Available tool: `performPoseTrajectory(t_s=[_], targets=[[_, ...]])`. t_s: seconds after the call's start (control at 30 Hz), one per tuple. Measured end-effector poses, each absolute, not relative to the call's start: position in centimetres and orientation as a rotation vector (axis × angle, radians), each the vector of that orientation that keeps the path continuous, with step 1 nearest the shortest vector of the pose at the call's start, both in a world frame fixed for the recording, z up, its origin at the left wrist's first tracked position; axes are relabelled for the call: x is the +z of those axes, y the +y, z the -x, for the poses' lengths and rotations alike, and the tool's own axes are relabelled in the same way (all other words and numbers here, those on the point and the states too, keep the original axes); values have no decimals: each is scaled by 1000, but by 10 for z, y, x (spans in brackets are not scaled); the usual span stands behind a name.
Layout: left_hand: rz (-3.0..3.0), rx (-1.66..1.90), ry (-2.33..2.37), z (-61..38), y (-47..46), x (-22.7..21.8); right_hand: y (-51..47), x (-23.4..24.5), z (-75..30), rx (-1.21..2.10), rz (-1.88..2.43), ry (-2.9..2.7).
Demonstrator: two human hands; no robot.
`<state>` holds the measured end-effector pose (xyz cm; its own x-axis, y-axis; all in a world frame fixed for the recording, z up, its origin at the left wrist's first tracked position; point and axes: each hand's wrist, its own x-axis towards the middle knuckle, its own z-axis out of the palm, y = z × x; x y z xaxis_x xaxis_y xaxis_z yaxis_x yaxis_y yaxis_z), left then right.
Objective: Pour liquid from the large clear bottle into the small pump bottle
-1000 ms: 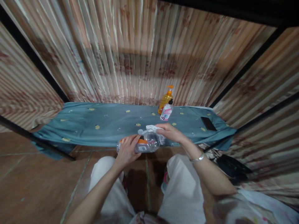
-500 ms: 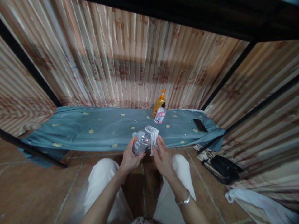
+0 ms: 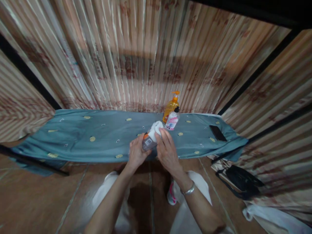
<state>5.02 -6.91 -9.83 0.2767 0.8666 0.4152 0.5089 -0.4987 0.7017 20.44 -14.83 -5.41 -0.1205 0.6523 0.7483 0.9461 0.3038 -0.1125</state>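
Observation:
A clear plastic bottle [image 3: 148, 143] with a label and an orange patch is tilted in front of me, held by my left hand [image 3: 137, 151] around its lower part. My right hand [image 3: 167, 150] presses a white cloth [image 3: 155, 128] over the bottle's upper end, fingers closed on it. The cloth hides the bottle's mouth. Just beyond, a pump bottle of orange liquid [image 3: 170, 109] stands behind a clear bottle with a pink label and black cap [image 3: 172, 120].
A low bench under a blue-green patterned sheet [image 3: 80, 139] spans the view, with a dark phone [image 3: 217, 133] at its right. Black frame posts [image 3: 258, 70] and striped curtains [image 3: 136, 65] surround it. A black bag [image 3: 240, 180] and a white plastic bag [image 3: 270, 216] lie at right.
My right hand has brought the cloth from the bottle's side up over its top. Both hands and the bottle are slightly higher, and the view has shifted.

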Motion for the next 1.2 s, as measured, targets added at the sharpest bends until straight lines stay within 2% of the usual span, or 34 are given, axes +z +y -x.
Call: performPoseTrajectory(t_s=[0.2, 0.43, 0.67, 0.9, 1.03, 1.2], targets=[[-2331, 1115, 1300, -48, -20, -76, -93, -32, -226, -314, 1508, -1904], [-2550, 1012, 1326, -42, 4, -92, -53, -29, -250, -29, 1620, -1816], [-2637, 937, 1290, -28, 12, -100, -23, -27, -279, 634, 1469, -1634], [-2537, 1023, 1287, -26, 16, -107, -14, -40, -285, 1161, 1265, -1080], [-2432, 1086, 1347, -29, 19, -109, -19, -50, -273, 1188, 1223, -988], [-2370, 1095, 1407, -31, 24, -109, -28, -54, -252, 942, 1294, -1106]])
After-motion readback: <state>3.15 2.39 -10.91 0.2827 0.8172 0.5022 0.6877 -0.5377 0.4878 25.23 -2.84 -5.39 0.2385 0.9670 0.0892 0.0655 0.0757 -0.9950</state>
